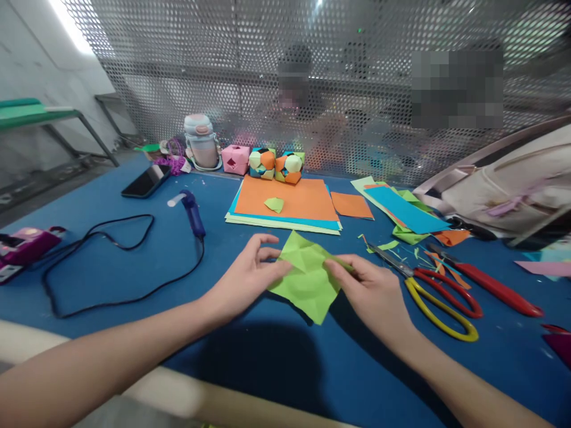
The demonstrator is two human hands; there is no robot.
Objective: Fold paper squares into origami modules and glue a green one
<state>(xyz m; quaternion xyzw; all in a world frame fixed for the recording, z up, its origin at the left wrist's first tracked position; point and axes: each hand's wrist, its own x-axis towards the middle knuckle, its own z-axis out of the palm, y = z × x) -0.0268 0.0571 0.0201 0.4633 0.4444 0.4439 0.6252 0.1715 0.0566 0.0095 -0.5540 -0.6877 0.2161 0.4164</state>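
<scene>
A creased sheet of light green paper is held just above the blue table, its fold lines meeting near the middle. My left hand pinches its left edge, the thumb lying on top. At the right edge, my right hand grips the paper between thumb and fingers. Behind it lies a stack of coloured paper with an orange sheet uppermost, and a small folded green piece rests on that. Scissors with red and yellow handles lie to the right of my right hand.
A glue gun with a black cord lies left, near a phone. Paper cubes and a bottle stand along the back. Right are blue paper strips, a red-handled tool and a bag.
</scene>
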